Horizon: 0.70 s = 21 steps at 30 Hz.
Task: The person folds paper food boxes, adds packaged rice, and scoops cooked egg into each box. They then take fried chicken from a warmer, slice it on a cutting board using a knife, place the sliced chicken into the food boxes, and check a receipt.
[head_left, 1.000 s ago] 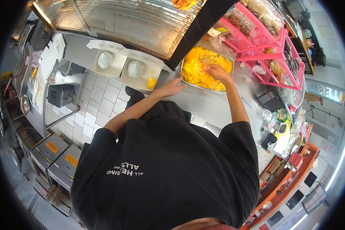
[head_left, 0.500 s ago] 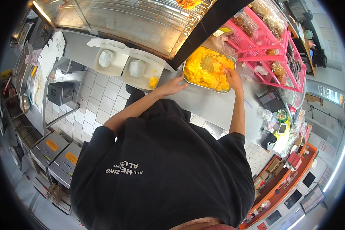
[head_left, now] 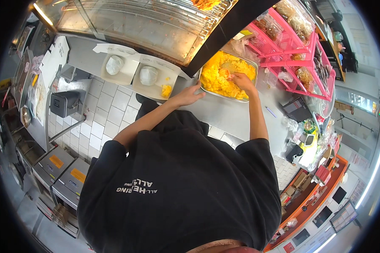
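the right hand [head_left: 244, 82], right of centre in the upper part of the frame, reaches over a shallow metal tray [head_left: 220, 95] of loose yellow food [head_left: 214, 79]; its fingers are bunched closely, with something orange at their tips, though whether they pinch it or only the food i cannot tell. the left hand [head_left: 189, 96] is at the tray's lower left corner, thumb and forefinger spread apart, fingertips at the rim; whether they press on it is not clear. the tray sits on a grey counter [head_left: 234, 120], with patches of its bottom showing through the food. to the left, in the upper middle of the frame, two open white boxes stand side by side, each with a white wrapped bundle [head_left: 148, 76] inside; the nearer box also has yellow pieces [head_left: 166, 90] in its right part. at upper right are pink plastic baskets [head_left: 302, 63] with bagged goods, and below them a pen [head_left: 270, 111] lies on the counter.
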Motion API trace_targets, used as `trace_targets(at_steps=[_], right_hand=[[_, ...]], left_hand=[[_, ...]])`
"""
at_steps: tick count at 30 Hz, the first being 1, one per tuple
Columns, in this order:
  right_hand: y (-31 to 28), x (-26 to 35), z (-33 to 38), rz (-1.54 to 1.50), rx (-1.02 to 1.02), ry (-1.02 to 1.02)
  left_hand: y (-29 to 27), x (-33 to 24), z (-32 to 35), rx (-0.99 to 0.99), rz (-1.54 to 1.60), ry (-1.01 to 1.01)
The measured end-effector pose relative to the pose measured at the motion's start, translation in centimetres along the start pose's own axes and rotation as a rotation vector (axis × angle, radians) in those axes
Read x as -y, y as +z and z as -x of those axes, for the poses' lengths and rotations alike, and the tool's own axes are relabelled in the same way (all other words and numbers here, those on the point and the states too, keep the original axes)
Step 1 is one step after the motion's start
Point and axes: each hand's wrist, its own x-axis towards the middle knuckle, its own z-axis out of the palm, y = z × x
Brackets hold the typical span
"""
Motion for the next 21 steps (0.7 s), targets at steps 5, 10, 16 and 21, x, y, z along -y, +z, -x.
trace_targets(at_steps=[5,10,16,21], right_hand=[[-2.0,-1.5,2.0,-0.428,0.115,0.13],[-1.9,1.2,5.7,-0.648,0.025,0.096],[4.6,10.9,12.5,-0.727,-0.05,-0.111],[16.2,22.0,12.3,-0.722,-0.137,-0.185]], left_hand=[[0.0,0.3,0.6,-0.001,0.031,0.018],[-1.4,0.2,3.9,0.018,0.152,0.069],[-9.2,5.3,13.3,0.345,0.083,0.086],[-16.9,14.0,20.8,-0.046,0.494,-0.17]])
